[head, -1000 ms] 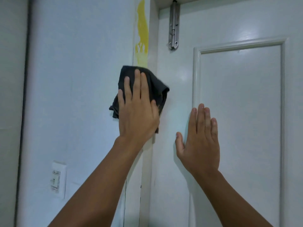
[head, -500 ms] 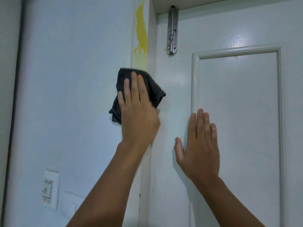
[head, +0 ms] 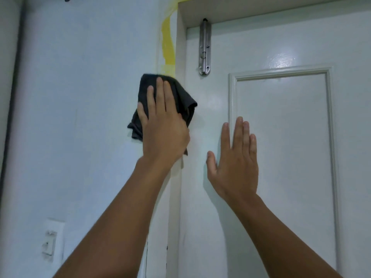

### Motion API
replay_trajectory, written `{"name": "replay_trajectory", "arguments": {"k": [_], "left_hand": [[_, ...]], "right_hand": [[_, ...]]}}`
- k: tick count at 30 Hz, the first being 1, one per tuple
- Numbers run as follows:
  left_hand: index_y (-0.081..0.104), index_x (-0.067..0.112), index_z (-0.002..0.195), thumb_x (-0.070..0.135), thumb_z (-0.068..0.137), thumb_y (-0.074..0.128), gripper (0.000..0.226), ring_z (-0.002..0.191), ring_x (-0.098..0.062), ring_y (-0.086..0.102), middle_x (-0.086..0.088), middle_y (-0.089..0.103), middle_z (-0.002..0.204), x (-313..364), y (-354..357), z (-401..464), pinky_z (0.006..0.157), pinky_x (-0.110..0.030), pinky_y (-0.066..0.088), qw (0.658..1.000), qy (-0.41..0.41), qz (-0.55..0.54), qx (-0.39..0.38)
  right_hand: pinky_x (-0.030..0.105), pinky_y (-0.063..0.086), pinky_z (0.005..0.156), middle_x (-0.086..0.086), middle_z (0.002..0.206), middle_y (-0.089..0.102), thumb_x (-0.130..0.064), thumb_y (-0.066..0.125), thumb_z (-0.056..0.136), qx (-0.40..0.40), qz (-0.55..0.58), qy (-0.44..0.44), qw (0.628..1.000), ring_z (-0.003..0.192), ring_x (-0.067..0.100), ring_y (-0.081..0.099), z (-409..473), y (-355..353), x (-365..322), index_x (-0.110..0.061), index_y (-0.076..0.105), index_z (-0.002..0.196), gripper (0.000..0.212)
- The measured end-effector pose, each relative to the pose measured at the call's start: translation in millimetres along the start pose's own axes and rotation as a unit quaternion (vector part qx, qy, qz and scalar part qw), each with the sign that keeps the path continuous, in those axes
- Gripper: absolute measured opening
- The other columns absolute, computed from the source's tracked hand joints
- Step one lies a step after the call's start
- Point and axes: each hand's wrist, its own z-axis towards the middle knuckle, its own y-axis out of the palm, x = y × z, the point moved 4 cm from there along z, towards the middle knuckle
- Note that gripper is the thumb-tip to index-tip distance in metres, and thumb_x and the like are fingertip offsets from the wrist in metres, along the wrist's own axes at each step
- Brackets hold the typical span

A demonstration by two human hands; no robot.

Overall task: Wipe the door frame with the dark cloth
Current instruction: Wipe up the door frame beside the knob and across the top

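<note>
Dark grey fabric, the cloth [head: 180, 95], sits flat under your left hand [head: 163, 125] against the door frame [head: 180, 47], bunched so one corner hangs left over the wall [head: 80, 97] and another juts right toward the door [head: 281, 147]. Your left hand is spread, palm pressing the cloth onto the surface, fingers [head: 160, 93] straight and pointing up; it pins the cloth rather than closing around it. Your right hand [head: 234, 163] is empty and fully open, flat on the door, fingertips reaching the left edge of the raised panel moulding [head: 230, 97].

No writing, brand or label can be read anywhere.

The frame's vertical edge runs from the cloth up to the corner at the top, where it turns right along the lintel. A yellow streak [head: 167, 43] follows the wall just left of that edge, from the corner down to the cloth's upper rim. Just right of the frame, a metal bolt latch [head: 204, 47] is mounted upright on the door, its top touching the lintel, above and to the right of the cloth. Between cloth and corner the frame is bare. Below your left wrist the frame continues down, partly hidden by your forearm. A white switch [head: 51, 239] sits low on the wall, well apart from both hands.
</note>
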Motion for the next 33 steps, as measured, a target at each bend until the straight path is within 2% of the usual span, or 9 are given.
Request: {"name": "replay_trajectory", "arguments": {"k": [4, 6, 11, 15, 23, 33], "left_hand": [[0.008, 0.007, 0.162, 0.026, 0.094, 0.027, 0.073, 0.158, -0.030, 0.005, -0.011, 0.004, 0.170, -13, 9, -98, 0.124, -0.058, 0.015, 0.999, 0.004, 0.041, -0.008], [0.010, 0.005, 0.161, 0.027, 0.093, 0.026, 0.073, 0.157, -0.032, 0.008, -0.014, 0.008, 0.170, -16, 13, -115, 0.123, -0.060, 0.019, 0.998, 0.002, 0.056, -0.011], [0.011, 0.005, 0.161, 0.030, 0.093, 0.023, 0.074, 0.157, -0.031, 0.009, -0.012, 0.009, 0.170, -3, 7, -42, 0.124, -0.057, 0.014, 0.999, -0.002, 0.051, 0.009], [0.006, 0.006, 0.162, 0.024, 0.097, 0.040, 0.075, 0.158, -0.030, 0.003, -0.010, 0.004, 0.171, 9, 1, 29, 0.125, -0.056, 0.009, 0.999, -0.024, 0.034, 0.021], [0.008, 0.007, 0.162, 0.022, 0.096, 0.042, 0.075, 0.157, -0.031, 0.006, -0.010, 0.006, 0.170, 5, 6, 12, 0.124, -0.056, 0.012, 0.997, 0.006, 0.044, 0.058], [-0.003, 0.005, 0.161, 0.023, 0.094, 0.059, 0.093, 0.157, -0.033, -0.006, -0.010, -0.006, 0.170, 29, -11, 150, 0.123, -0.060, 0.001, 0.999, 0.005, 0.013, 0.029]], "right_hand": [[0.047, 0.007, 0.128, 0.021, 0.169, 0.004, -0.043, 0.044, 0.098, 0.010, -0.005, 0.011, 1.000, 0.158, 0.033, 0.001, -7, 3, -1, -0.008, 0.015, 0.162, 0.079], [0.047, 0.006, 0.128, 0.021, 0.169, 0.004, -0.043, 0.044, 0.097, 0.007, -0.005, 0.013, 1.000, 0.158, 0.033, 0.001, -6, 3, -2, -0.008, 0.015, 0.162, 0.078], [0.047, 0.007, 0.128, 0.021, 0.169, 0.003, -0.044, 0.042, 0.098, 0.008, -0.008, 0.011, 1.000, 0.158, 0.033, 0.001, -6, 3, -1, -0.008, 0.015, 0.162, 0.078], [0.048, 0.008, 0.128, 0.022, 0.169, 0.002, -0.044, 0.040, 0.098, 0.004, -0.014, 0.009, 1.000, 0.158, 0.034, 0.000, -6, 3, -2, -0.008, 0.015, 0.162, 0.078], [0.045, 0.007, 0.128, 0.019, 0.170, 0.000, -0.047, 0.043, 0.094, 0.010, 0.001, -0.013, 1.000, 0.158, 0.031, -0.003, 16, -1, 2, -0.011, 0.014, 0.162, 0.082], [0.045, 0.009, 0.129, 0.017, 0.170, -0.001, -0.051, 0.043, 0.095, 0.014, 0.005, -0.015, 1.000, 0.158, 0.029, -0.004, 22, 2, 4, -0.013, 0.015, 0.163, 0.083]]}}
